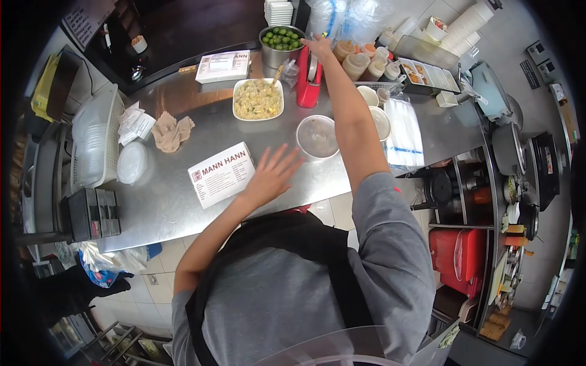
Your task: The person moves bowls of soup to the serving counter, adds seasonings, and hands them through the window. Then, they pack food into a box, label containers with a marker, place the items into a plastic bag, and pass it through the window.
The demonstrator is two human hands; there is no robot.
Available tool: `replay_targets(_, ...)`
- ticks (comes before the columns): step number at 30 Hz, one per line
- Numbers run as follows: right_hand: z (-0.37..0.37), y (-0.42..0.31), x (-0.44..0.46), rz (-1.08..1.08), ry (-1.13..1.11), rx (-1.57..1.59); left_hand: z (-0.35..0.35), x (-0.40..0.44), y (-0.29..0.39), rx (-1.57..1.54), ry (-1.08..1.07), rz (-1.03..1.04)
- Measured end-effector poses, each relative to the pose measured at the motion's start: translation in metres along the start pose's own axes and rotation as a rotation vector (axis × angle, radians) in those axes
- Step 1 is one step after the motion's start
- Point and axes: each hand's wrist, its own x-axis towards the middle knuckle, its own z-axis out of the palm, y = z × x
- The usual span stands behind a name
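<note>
My left hand hovers with fingers spread above the steel counter, beside the right edge of a white printed box. My right hand reaches to the back, at the top of a red tape dispenser and beside a metal pot of green limes; what its fingers touch is too small to make out. Between the hands sits a round lidded container. A white square bowl of fried rice with a utensil in it stands left of the dispenser.
Crumpled brown paper, a round plastic container and a white basket are at the left. Another printed box lies at the back. Sauce bottles, cups and plastic bags occupy the right side.
</note>
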Motion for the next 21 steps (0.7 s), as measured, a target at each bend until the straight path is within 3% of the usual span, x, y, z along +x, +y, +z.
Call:
replay_targets(1,-0.003,-0.005,0.001,0.018,-0.02,-0.008,0.006,0.014,0.004,0.009,0.019,0.026)
replay_targets(2,-0.011,-0.007,0.003,0.157,-0.191,0.268,0.012,0.024,0.006,0.017,0.037,0.051)
replay_targets(5,0.0,0.014,0.029,0.127,-0.135,0.309,0.037,0.037,0.004,0.076,0.11,0.061)
replay_targets(8,-0.04,-0.031,-0.014,-0.303,0.14,0.1,0.036,0.025,0.005,0.103,0.129,0.032)
replay_targets(13,-0.132,-0.093,-0.124,-0.495,0.149,0.363,0.011,0.008,0.008,-0.198,0.141,-0.086)
replay_targets(14,-0.148,-0.106,-0.156,-0.448,0.108,0.51,0.007,0.008,0.004,-0.266,0.173,-0.124)
replay_targets(17,-0.18,-0.103,-0.228,-0.203,-0.017,0.787,0.019,0.037,-0.022,-0.888,0.372,-0.286)
replay_targets(20,-0.192,-0.081,-0.284,0.023,-0.064,0.879,0.051,0.059,-0.041,-1.511,0.184,-0.462)
replay_targets(21,-0.193,-0.073,-0.301,0.086,-0.051,0.897,0.067,0.056,-0.041,-1.474,0.113,-0.567)
